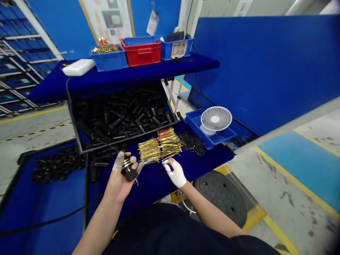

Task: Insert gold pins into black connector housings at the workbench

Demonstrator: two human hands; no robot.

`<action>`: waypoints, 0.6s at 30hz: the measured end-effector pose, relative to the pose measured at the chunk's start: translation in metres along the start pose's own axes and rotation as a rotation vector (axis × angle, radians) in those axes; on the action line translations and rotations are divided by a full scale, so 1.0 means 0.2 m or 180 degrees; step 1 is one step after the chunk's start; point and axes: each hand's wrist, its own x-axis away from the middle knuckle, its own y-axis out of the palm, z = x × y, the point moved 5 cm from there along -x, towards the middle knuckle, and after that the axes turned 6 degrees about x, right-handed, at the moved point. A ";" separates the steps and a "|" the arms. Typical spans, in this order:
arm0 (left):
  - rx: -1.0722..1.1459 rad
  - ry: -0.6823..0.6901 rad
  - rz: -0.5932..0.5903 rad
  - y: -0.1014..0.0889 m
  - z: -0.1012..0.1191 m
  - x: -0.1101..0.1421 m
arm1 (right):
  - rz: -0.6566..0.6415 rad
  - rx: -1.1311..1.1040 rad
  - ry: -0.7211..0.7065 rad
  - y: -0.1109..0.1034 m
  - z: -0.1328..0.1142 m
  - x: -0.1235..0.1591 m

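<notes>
My left hand (119, 180), with taped or capped fingertips, holds a black cylindrical part (129, 173) wound with gold wire at its top. My right hand (176, 173) wears a white glove, and its fingertips pinch a thin gold wire (170, 158) at the edge of two bundles of gold wires (149, 150) lying on the blue felt bench top (156, 184). The upper bundle (170, 141) has reddish ends. A pile of black wire loops (193, 143) lies just beyond the bundles.
A drawer-like tray of black cylindrical parts (119, 113) sits under a blue shelf (159, 69) holding blue and red bins (140, 51). A blue bin (110, 60) at left holds gold parts. A white fan (215, 119) stands in a blue tray at right. More black parts (58, 164) lie in a blue tray at left.
</notes>
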 end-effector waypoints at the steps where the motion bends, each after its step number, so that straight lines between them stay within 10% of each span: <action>1: -0.0053 -0.0126 -0.0020 0.00 -0.04 0.00 | -0.0052 0.0098 0.0025 0.00 0.04 0.03; 6: -0.0538 -0.0311 -0.0069 -0.04 -0.12 0.00 | 0.0016 0.0599 0.0238 -0.16 0.18 -0.04; 12: -0.0463 -0.0772 -0.0165 -0.04 -0.23 -0.05 | -0.0106 0.1566 0.0662 -0.52 0.42 -0.46; 18: -0.0413 -0.1177 -0.0072 0.02 -0.37 -0.08 | -0.1030 0.2332 0.0859 -0.43 0.61 -0.80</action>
